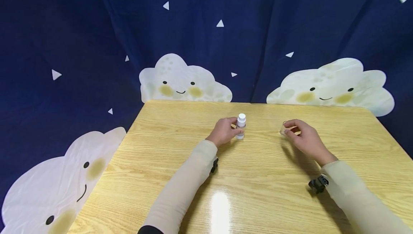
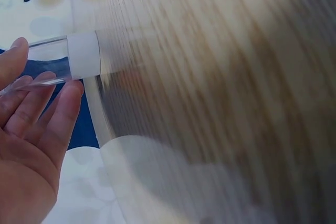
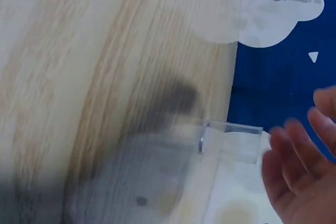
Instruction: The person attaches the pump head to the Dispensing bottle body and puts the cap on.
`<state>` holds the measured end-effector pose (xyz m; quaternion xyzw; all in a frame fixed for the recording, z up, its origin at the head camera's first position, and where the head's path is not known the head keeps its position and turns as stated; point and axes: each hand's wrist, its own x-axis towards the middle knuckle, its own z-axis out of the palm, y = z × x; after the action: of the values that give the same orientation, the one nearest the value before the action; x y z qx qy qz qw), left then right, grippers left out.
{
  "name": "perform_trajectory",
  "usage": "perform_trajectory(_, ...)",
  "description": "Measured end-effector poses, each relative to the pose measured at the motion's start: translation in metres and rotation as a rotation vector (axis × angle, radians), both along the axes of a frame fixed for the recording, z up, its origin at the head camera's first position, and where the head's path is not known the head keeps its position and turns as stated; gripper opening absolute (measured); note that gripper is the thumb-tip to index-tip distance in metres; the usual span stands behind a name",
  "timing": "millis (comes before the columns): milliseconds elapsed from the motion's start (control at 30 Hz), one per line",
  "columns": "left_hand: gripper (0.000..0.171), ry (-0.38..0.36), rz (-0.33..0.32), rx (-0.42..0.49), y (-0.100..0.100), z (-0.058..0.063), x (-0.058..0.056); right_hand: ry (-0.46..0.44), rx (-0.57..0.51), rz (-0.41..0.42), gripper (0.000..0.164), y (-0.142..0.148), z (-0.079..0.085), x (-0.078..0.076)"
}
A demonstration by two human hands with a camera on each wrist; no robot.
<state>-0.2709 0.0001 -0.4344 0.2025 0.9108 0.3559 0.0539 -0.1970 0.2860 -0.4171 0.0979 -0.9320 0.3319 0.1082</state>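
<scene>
Upright on the table stands a small clear bottle (image 1: 240, 133) with a white base and a white top. My left hand (image 1: 224, 131) grips it round its middle, thumb on the near side. The left wrist view shows thumb and fingers on either side of the clear body (image 2: 50, 59), with the white base (image 2: 84, 55) close to the wood. My right hand (image 1: 304, 139) is at a small clear, see-through cap (image 1: 282, 130) on the table. Seen from the right wrist, its fingers (image 3: 294, 161) are loosely bent and spread, just past the top end of the cap (image 3: 233, 142).
Both hands work over a light wood table (image 1: 258, 176), toward its far edge. Behind it hangs a dark blue curtain (image 1: 193, 36) with white triangles and smiling clouds. A black wrist camera (image 1: 318, 184) sits under the right sleeve.
</scene>
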Motion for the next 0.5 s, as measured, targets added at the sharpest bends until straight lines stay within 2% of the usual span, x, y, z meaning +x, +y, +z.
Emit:
perform_trajectory(133,0.033,-0.001,-0.002,0.005,0.0,-0.001,-0.001,0.017,0.007,-0.057,0.037,0.006,-0.001,-0.01)
perform_trajectory(333,0.034,-0.009,0.002,0.005,0.0,0.001,0.0,-0.135,0.045,-0.05,0.061,0.01,0.002,-0.027)
perform_trajectory(500,0.034,-0.002,0.005,-0.002,-0.001,0.001,0.0,-0.204,0.089,-0.024,0.07,0.012,-0.001,-0.037)
